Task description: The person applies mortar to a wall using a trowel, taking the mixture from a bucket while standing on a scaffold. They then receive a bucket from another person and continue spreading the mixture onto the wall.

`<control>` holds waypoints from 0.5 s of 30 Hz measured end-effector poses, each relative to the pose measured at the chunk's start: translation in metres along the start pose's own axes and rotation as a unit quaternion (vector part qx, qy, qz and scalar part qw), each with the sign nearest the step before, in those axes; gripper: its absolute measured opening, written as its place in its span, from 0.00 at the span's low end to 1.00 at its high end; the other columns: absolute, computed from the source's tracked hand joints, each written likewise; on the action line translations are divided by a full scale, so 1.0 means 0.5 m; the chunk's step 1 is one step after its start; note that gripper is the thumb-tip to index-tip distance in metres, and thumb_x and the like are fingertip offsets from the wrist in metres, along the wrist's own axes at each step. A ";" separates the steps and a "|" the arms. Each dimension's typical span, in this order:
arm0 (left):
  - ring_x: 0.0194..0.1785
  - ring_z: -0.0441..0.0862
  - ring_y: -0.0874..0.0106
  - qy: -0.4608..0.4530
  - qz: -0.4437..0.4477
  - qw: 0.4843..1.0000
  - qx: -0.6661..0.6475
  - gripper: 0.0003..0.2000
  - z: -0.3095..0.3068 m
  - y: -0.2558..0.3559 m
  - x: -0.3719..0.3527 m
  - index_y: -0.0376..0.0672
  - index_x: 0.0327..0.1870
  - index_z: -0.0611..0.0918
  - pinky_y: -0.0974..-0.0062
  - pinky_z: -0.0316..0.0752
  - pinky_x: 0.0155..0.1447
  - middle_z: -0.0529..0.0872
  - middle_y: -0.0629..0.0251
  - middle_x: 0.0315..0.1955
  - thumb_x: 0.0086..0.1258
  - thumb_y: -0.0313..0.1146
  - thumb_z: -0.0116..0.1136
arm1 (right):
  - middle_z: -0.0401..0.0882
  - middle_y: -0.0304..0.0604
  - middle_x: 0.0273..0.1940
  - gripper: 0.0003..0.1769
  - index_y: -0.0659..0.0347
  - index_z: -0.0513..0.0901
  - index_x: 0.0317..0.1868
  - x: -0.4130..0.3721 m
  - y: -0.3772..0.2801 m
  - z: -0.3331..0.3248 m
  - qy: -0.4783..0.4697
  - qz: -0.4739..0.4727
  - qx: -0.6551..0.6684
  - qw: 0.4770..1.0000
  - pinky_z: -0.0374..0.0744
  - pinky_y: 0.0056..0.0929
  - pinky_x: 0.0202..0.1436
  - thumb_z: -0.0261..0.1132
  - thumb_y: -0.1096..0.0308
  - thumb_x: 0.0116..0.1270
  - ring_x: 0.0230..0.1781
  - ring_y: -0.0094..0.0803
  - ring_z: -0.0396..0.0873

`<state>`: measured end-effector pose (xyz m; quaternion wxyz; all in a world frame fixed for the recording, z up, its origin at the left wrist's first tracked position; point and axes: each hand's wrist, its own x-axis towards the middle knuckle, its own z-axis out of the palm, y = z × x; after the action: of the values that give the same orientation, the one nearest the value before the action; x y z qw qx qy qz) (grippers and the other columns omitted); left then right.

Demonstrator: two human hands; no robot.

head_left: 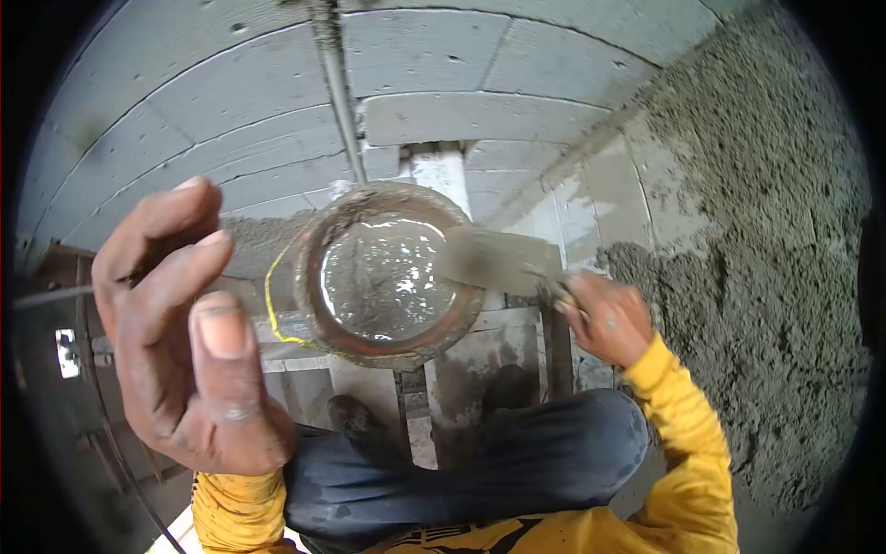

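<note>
A round, mortar-crusted bowl [318,314] stands in the middle, with wet grey mix [383,277] and shiny liquid inside. My right hand [609,317], right of the bowl, is closed round the handle of a flat trowel [508,263]. The trowel's blade reaches over the bowl's right rim, its tip blurred. Close to the camera at the left, my left hand [185,342] is raised with its fingers curled but apart, and nothing shows between them.
Grey block walls [425,51] rise ahead. Rough wet mortar [738,185] covers the right wall. A pipe [340,102] runs down the wall behind the bowl. A yellow strap [270,300] hangs at the bowl's left. My knees and shoes are over boards [471,369].
</note>
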<state>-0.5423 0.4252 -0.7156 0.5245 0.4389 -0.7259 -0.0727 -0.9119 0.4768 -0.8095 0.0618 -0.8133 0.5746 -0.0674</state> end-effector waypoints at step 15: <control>0.65 0.79 0.54 0.046 0.012 0.999 0.013 0.16 -0.121 -0.009 -0.026 0.34 0.53 0.83 0.53 0.74 0.71 0.78 0.43 0.61 0.78 0.36 0.48 | 0.85 0.63 0.39 0.21 0.65 0.82 0.49 0.186 -0.131 0.157 -0.297 -0.009 0.180 0.938 0.80 0.54 0.50 0.62 0.53 0.72 0.43 0.61 0.85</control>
<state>-0.4891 0.4530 -0.7006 0.5523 0.4400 -0.7071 -0.0372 -0.8063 0.4126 -0.8715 0.3744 -0.7767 0.5011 0.0744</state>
